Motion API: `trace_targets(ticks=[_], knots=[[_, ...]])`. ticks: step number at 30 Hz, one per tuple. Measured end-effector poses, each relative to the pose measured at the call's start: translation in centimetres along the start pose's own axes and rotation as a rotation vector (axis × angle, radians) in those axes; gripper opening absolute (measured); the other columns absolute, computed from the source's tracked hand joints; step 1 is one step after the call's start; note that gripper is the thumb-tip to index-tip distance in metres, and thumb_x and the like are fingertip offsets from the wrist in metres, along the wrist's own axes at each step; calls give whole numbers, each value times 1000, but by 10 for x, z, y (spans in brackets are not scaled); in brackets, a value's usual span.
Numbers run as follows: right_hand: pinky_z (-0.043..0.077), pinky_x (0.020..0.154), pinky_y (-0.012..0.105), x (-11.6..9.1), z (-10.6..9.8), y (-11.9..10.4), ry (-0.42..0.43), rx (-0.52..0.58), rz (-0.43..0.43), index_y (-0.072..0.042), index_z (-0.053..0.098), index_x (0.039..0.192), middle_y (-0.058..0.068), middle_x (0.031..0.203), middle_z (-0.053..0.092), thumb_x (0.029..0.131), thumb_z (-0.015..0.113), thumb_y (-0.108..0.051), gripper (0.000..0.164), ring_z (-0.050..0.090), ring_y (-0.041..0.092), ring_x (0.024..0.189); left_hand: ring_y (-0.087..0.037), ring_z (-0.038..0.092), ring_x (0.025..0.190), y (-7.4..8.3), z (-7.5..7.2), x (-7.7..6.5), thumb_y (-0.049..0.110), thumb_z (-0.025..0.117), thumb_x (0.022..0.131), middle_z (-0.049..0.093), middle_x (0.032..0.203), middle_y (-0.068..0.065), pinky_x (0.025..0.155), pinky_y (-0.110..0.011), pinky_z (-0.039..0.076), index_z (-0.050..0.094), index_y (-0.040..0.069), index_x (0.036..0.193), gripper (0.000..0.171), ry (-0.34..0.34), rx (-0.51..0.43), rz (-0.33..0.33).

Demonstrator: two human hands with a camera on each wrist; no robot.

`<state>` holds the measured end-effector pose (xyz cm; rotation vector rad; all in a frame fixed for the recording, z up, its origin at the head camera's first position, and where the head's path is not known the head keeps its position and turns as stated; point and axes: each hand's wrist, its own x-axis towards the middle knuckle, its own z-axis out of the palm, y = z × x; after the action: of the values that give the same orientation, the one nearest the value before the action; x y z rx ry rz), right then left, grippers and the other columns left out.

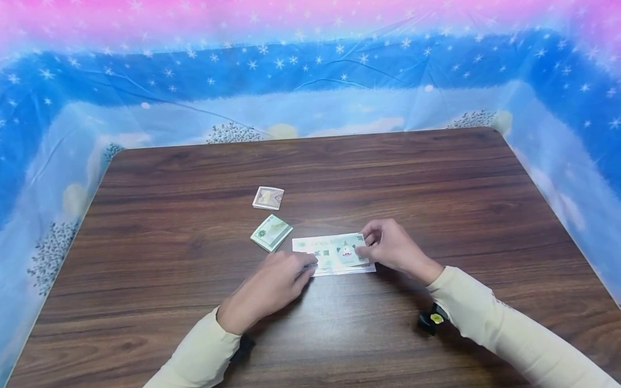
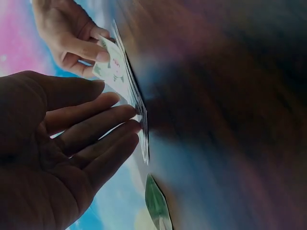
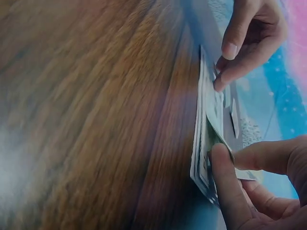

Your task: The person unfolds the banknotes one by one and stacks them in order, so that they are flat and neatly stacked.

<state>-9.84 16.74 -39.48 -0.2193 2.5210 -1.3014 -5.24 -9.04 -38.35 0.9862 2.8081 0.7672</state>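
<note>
In the head view, a small stack of pale green banknotes [image 1: 356, 270] lies flat near the middle of the table. My right hand [image 1: 395, 248] pinches the right end of the top banknote [image 1: 346, 251], which bears a cartoon figure, between thumb and index finger. In the right wrist view that end curves up off the notes beneath. My left hand [image 1: 271, 283] touches the stack's left end with its fingertips; the left wrist view shows its fingers [image 2: 103, 155] fairly straight, the thumb apart from the paper. A folded green banknote [image 1: 271, 233] lies just beyond the left hand.
A smaller folded brownish banknote [image 1: 268, 198] lies farther back. All of it is on a dark wood-grain table [image 1: 412, 178]. A pink and blue cloth [image 1: 310, 70] with white snowflakes hangs around the table's back and sides.
</note>
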Motion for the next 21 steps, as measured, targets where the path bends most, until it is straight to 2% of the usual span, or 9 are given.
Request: trace_targets(ticks=[3, 9, 15, 18, 21], knots=[[49, 61, 26, 0, 0, 0, 7, -92, -22, 1, 67, 90, 1, 74, 64, 78, 82, -7, 20, 57, 11, 63, -7, 38, 54, -1, 1, 0, 9, 67, 96, 36, 60, 11, 48, -25, 36, 49, 19, 71, 32, -5, 18, 4], [53, 61, 29, -1, -3, 0, 8, -256, -35, 0, 65, 99, -2, 67, 65, 80, 86, -17, 33, 62, 10, 51, -8, 40, 55, 0, 1, -1, 11, 67, 96, 38, 61, 10, 48, -26, 37, 50, 19, 71, 31, 0, 35, 8], [51, 57, 29, 0, -6, -2, 9, -328, -40, 0, 63, 105, 0, 68, 64, 80, 87, -23, 41, 60, 10, 48, -6, 39, 55, 2, -1, -1, 11, 67, 96, 37, 61, 12, 48, -24, 37, 50, 20, 71, 32, 9, 23, 1], [51, 56, 29, 2, -9, -6, 23, -327, -56, 0, 64, 105, 0, 68, 64, 80, 87, -24, 41, 60, 10, 48, -8, 45, 59, 2, -5, -2, 11, 67, 96, 46, 65, 10, 52, -27, 43, 54, 18, 74, 26, 46, 2, -14], [50, 54, 30, 4, -14, -10, 41, -317, -82, 0, 65, 103, -1, 68, 63, 81, 86, -21, 37, 59, 10, 50, -12, 60, 72, 0, -12, -5, 9, 68, 95, 65, 79, 3, 65, -34, 55, 67, 13, 85, 11, 109, -11, -51]])
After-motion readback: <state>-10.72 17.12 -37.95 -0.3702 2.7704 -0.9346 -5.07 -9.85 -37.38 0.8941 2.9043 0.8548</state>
